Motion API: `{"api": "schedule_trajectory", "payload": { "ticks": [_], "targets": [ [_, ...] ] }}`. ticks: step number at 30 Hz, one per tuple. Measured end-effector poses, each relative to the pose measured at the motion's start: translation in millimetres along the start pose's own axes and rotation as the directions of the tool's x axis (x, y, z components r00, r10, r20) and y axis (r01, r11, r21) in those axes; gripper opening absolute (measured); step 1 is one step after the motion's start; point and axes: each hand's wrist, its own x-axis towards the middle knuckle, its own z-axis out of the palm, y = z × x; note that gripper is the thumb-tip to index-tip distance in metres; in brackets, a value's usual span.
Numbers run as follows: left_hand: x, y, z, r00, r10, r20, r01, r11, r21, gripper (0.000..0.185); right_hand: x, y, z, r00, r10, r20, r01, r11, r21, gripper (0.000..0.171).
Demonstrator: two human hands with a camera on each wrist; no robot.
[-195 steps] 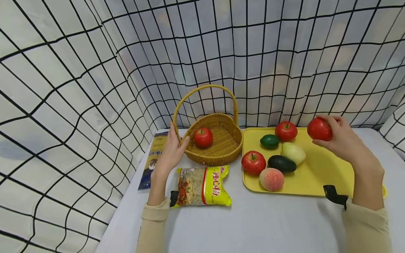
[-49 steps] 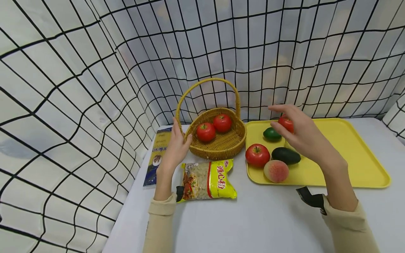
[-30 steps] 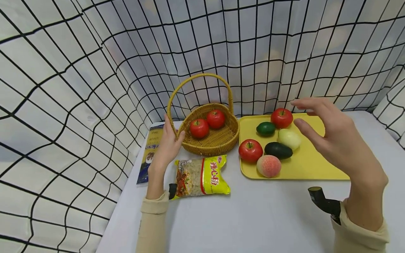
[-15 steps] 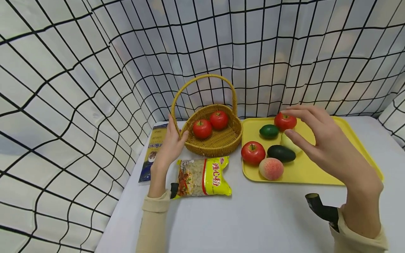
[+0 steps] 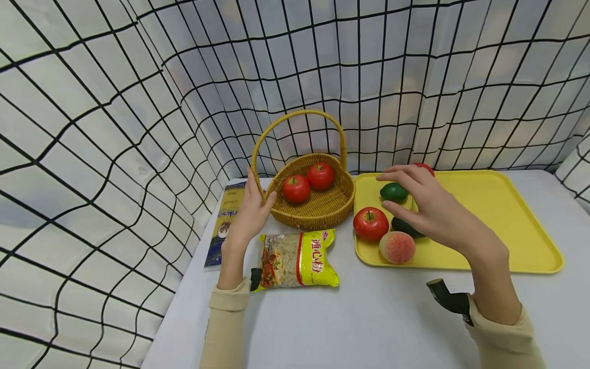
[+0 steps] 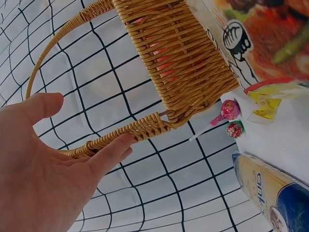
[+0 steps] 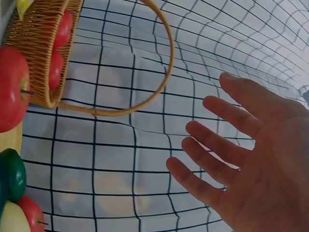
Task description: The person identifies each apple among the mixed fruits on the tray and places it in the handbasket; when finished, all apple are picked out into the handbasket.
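Observation:
My left hand (image 5: pixel 258 192) rests at the left rim of the wicker basket (image 5: pixel 318 221), straight fingers touching the braided rim (image 6: pixel 145 126) beside the handle. Two tomatoes (image 5: pixel 296 188) (image 5: pixel 320 176) lie in the basket. My right hand (image 5: pixel 386 191) hovers open and empty over the yellow tray (image 5: pixel 507 264), just above a green lime (image 5: pixel 395 192). A red apple (image 5: pixel 371 224) and a peach (image 5: pixel 397 247) lie left of that hand. An avocado (image 5: pixel 402 225) and a back tomato (image 5: pixel 425 166) are partly hidden by it. In the right wrist view the palm (image 7: pixel 270 164) shows spread fingers.
A yellow pasta packet (image 5: pixel 295 259) lies in front of the basket and a blue-and-yellow packet (image 5: pixel 223 228) left of my left hand. Two lollipops (image 6: pixel 231 116) lie by the basket. A white curtain with black grid lines closes off the back and left.
My right hand has come down and leftwards, from over the back tomato to over the lime. The tomato it held earlier now lies in the basket. My left hand has stayed put.

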Motion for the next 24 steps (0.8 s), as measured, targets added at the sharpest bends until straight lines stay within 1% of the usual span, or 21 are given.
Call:
{"api": "schedule_trajectory", "payload": {
  "ticks": [6, 11, 18, 24],
  "targets": [
    [0.5, 0.8, -1.8, 1.000, 0.013, -0.006, -0.013, 1.000, 0.004, 0.090, 10, 9, 16, 0.992, 0.070, 0.105, -0.072, 0.997, 0.013, 0.049],
    [-0.8, 1.4, -1.3, 1.000, 0.002, -0.001, -0.002, 1.000, 0.005, 0.090, 19, 22, 40, 0.977, 0.102, 0.188, -0.101, 0.995, -0.014, 0.047],
    [-3.8, -0.2, 0.5, 1.000, -0.019, 0.004, 0.019, 1.000, 0.009, 0.090, 29, 31, 83, 0.953, 0.122, 0.277, -0.099, 0.991, -0.095, 0.048],
    [-1.0, -0.6, 0.4, 1.000, -0.002, -0.002, 0.002, 1.000, 0.007, 0.090, 33, 37, 106, 0.926, 0.171, 0.337, -0.116, 0.977, -0.176, 0.059]
  ]
}}
